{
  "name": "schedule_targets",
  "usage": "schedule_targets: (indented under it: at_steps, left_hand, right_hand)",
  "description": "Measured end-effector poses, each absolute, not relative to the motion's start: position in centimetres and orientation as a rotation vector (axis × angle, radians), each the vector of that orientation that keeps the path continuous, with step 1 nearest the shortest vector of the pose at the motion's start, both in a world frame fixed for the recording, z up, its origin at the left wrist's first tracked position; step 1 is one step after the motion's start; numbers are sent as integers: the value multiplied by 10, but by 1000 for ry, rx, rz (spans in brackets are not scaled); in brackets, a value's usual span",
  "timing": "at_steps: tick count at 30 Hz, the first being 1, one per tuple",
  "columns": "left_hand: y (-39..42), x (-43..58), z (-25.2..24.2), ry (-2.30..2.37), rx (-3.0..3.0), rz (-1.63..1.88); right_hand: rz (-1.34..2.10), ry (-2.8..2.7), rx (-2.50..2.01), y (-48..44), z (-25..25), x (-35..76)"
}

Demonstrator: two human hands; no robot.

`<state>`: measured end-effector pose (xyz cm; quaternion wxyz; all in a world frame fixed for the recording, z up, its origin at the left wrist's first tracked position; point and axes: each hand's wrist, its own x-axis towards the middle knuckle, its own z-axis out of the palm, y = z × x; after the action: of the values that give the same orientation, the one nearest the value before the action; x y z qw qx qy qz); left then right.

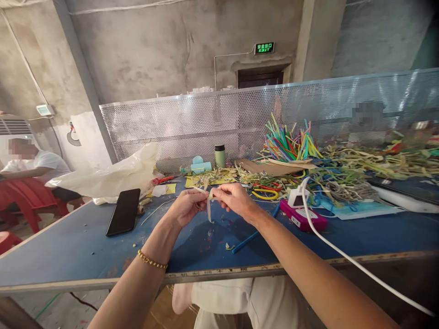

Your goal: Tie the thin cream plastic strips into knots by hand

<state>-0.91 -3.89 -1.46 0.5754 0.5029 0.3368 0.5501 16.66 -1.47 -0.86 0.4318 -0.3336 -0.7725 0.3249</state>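
Both hands meet above the middle of the blue table. My left hand (190, 204), with a gold beaded bracelet on its wrist, pinches a pale flat strip (209, 208) at its fingertips. From the right, my right hand (235, 199) holds the same strip between thumb and fingers, close beside the left fingertips. One end of the strip hangs down between the hands, and other short ends stick up above them. The exact crossing of the strip is partly hidden by the fingers.
A black phone (123, 212) lies left of my hands. Behind them are a green bottle (220, 156), red-handled pliers (163, 180) and colourful sticks (291, 142). Right are a magenta power strip (303, 216) and white cable (338, 250). A blue stick (245, 242) lies nearer. Someone sits far left.
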Motion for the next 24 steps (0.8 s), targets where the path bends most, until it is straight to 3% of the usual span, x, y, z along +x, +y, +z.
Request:
schedule_targets:
  at_steps: [24]
  left_hand:
    - [-45, -4, -14, 787, 1481, 1222]
  right_hand:
    - [715, -1780, -626, -11, -11, 159]
